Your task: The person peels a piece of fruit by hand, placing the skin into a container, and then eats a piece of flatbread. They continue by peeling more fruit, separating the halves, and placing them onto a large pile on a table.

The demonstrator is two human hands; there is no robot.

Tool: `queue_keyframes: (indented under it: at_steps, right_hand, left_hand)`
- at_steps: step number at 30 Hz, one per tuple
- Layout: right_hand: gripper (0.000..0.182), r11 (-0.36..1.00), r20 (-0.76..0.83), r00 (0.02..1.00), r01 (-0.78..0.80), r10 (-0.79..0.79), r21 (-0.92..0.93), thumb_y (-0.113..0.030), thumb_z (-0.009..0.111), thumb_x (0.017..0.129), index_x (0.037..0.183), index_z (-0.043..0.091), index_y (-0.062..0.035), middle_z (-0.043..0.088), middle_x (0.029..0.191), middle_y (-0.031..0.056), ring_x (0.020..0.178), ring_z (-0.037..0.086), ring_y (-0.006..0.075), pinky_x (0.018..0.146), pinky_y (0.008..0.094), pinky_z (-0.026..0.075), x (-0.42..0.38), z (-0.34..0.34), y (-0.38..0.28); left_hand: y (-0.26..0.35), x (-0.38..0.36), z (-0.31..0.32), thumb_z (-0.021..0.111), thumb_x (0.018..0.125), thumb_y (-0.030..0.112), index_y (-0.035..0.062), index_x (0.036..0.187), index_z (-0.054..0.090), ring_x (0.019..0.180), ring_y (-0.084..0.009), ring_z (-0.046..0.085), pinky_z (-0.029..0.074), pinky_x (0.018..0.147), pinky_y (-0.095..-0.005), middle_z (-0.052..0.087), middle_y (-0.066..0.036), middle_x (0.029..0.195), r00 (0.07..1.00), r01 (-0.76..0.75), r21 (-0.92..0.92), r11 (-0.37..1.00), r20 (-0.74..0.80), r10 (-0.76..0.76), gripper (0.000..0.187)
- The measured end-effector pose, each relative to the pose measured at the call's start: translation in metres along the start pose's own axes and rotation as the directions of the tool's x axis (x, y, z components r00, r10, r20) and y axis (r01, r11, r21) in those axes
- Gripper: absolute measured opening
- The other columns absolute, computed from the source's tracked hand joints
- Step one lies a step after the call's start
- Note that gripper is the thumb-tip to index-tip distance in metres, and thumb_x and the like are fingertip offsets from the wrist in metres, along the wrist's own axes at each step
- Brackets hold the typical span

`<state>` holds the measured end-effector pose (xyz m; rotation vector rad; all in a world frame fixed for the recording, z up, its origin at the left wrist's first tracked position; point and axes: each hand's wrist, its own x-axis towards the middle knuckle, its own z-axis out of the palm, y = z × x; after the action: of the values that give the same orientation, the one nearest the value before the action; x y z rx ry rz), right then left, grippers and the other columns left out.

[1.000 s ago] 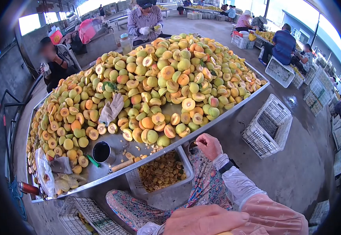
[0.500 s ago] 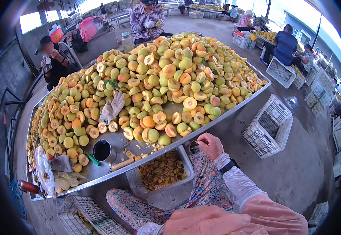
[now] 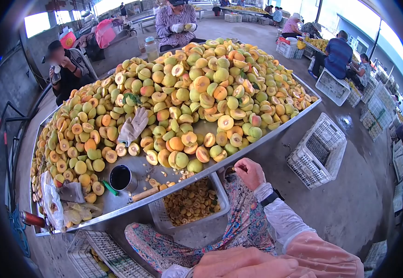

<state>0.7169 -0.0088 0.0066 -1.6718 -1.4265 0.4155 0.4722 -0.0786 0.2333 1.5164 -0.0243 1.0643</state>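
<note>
My right hand (image 3: 251, 173) is by my knee, beside the near edge of the metal-edged table (image 3: 132, 208). Its fingers are curled together at a small brownish thing whose kind I cannot make out. Close to the camera, my left hand (image 3: 245, 263) reaches across toward the pink sleeve (image 3: 324, 252) of my right arm, its fingers stretched out; part of it is cut off below. A large heap of halved yellow-green fruit (image 3: 197, 92) covers the table. On it lies a pale glove (image 3: 133, 126). A white crate (image 3: 220, 197) below the edge holds small, brownish fruit pieces.
A cup of dark liquid (image 3: 122, 178), a wooden handle (image 3: 145, 193) and a plastic bag (image 3: 52, 197) are on the table. White crates stand right (image 3: 319, 150) and lower left (image 3: 111, 255). Two people sit across the table; others work farther back.
The view has shifted very slightly. My left hand has moved a little lower in view; my right hand keeps nearly the same place and grip.
</note>
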Motion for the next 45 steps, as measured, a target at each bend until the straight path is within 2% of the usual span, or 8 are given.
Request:
queue_keyframes:
  at_steps: [2,4,19,34,36,37,39,45]
  right_hand:
    - [0.01,1.0,0.007,1.0,-0.011,0.011,0.0,-0.005,0.068,0.08,0.087,0.061,-0.0018,0.061,0.076,0.0043,0.066,0.058,0.0107,0.063,0.0254,0.048,-0.001,0.001,0.001]
    - [0.011,0.998,-0.007,1.0,-0.012,0.013,0.054,-0.01,0.068,0.079,0.085,0.061,-0.0041,0.061,0.078,0.0088,0.069,0.061,0.0227,0.063,0.032,0.048,0.0,0.002,0.003]
    - [0.012,0.998,0.009,0.998,-0.06,0.06,0.023,-0.01,0.068,0.079,0.085,0.06,-0.0045,0.062,0.079,0.0085,0.07,0.062,0.0221,0.064,0.0314,0.048,0.001,-0.001,-0.001]
    - [0.011,0.998,-0.012,1.0,-0.028,0.029,0.052,-0.009,0.069,0.078,0.084,0.06,-0.0042,0.061,0.077,0.0082,0.066,0.06,0.0203,0.061,0.031,0.047,0.0,0.003,0.008]
    - [0.011,0.998,-0.007,0.999,-0.032,0.032,0.051,-0.009,0.068,0.078,0.085,0.06,-0.0042,0.061,0.077,0.0082,0.066,0.06,0.0204,0.061,0.031,0.047,0.0,0.003,0.009]
    - [0.012,0.998,-0.006,0.999,-0.033,0.033,0.053,-0.009,0.068,0.078,0.085,0.06,-0.0041,0.061,0.077,0.0082,0.066,0.06,0.0205,0.061,0.031,0.048,0.0,0.004,0.009]
    - [0.012,0.998,0.001,0.999,-0.045,0.045,0.054,-0.009,0.068,0.078,0.085,0.06,-0.004,0.062,0.078,0.0082,0.067,0.061,0.0206,0.062,0.031,0.048,0.0,0.004,0.01]
    - [0.012,0.998,0.007,0.999,-0.053,0.053,0.034,-0.009,0.068,0.079,0.086,0.06,-0.0036,0.062,0.079,0.0084,0.068,0.061,0.0204,0.063,0.0305,0.048,0.0,0.001,0.004]
  left_hand:
    - [-0.001,-0.001,-0.002,0.063,0.087,0.024,-0.0054,0.108,0.061,0.072,-0.0203,0.061,0.046,0.063,-0.0312,0.062,-0.012,0.088,1.0,0.001,0.005,1.0,0.001,-0.001,0.036]
    - [-0.001,-0.001,-0.003,0.063,0.087,0.024,-0.0053,0.108,0.062,0.072,-0.0203,0.061,0.046,0.063,-0.0312,0.062,-0.012,0.088,1.0,0.001,0.01,1.0,0.004,-0.001,0.036]
    - [-0.004,0.004,-0.008,0.064,0.086,0.022,-0.0042,0.107,0.063,0.072,-0.0205,0.061,0.045,0.063,-0.0315,0.062,-0.011,0.087,0.998,-0.04,0.048,0.998,0.058,0.037,0.034]
    - [-0.002,0.006,-0.02,0.065,0.084,0.021,-0.0031,0.106,0.064,0.072,-0.0207,0.061,0.045,0.063,-0.0318,0.062,-0.01,0.087,0.958,-0.223,0.226,0.948,0.229,0.171,0.032]
    - [0.01,0.014,-0.011,0.067,0.072,0.018,0.0037,0.096,0.07,0.071,-0.0206,0.061,0.043,0.063,-0.0319,0.063,-0.006,0.083,0.982,-0.188,0.369,0.91,0.077,0.172,0.028]
    - [0.007,0.016,-0.012,0.067,0.072,0.018,0.0037,0.096,0.07,0.071,-0.0206,0.061,0.043,0.063,-0.0319,0.063,-0.006,0.083,0.983,-0.185,0.367,0.911,0.074,0.17,0.028]
    - [0.0,0.018,-0.014,0.068,0.064,0.021,0.0074,0.09,0.072,0.07,-0.0189,0.06,0.043,0.064,-0.0311,0.063,-0.005,0.079,0.933,-0.334,0.506,0.795,0.057,0.355,0.029]
    - [-0.007,0.021,-0.013,0.067,0.059,0.023,0.0097,0.085,0.073,0.067,-0.0189,0.059,0.043,0.064,-0.0316,0.062,-0.004,0.074,0.857,-0.387,0.618,0.684,-0.033,0.514,0.03]
